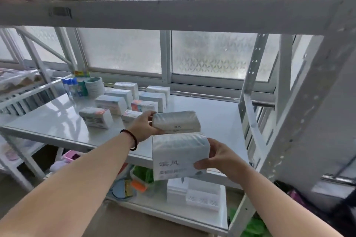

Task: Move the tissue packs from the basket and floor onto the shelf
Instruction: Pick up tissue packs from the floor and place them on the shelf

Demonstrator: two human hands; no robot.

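- Both hands are loaded: my left hand grips the short end of one white tissue pack, thumb on top, fingers underneath, holding it just over the middle shelf.
- My right hand clamps a second tissue pack by its right end, thumb across the printed front face; this one hangs nearer to me, at the shelf's front edge and just below the first.
- I see the two held packs nearly touching, far one above near one.
- On the shelf behind them stand two rows of tissue packs already placed, running back toward the frosted window.
- Small bottles and a white roll sit at the shelf's back left corner.
- A dark bracelet circles my left wrist.
- Below, white plastic baskets rest on the lower shelf.
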